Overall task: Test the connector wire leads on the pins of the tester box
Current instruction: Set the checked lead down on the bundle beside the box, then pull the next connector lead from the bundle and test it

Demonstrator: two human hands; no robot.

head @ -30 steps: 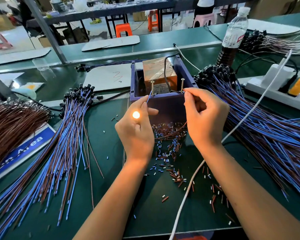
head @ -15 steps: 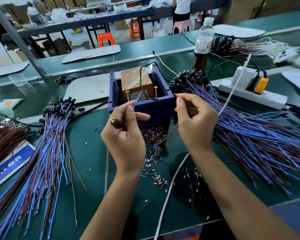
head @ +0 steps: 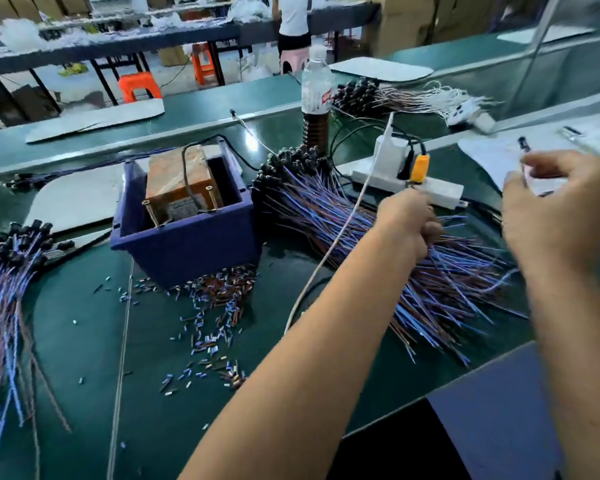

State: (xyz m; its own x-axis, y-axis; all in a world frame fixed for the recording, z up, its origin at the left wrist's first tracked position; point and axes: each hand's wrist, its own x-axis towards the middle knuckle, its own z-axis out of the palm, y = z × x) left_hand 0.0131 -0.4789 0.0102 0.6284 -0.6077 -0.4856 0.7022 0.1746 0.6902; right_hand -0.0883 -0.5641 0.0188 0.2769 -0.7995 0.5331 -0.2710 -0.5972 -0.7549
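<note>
Pinching a thin, floppy connector wire (head: 523, 157), the right hand (head: 555, 216) should grip near its leads; the left hand (head: 409, 223) clutches the pile (head: 378, 233).

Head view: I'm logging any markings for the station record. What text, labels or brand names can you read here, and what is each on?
No text can be read.
Bottle label: red and white print, too blurred.
Label on the brown block in the tester box: small grey print, illegible.
Paper sheet near the right hand: no legible writing.
</note>
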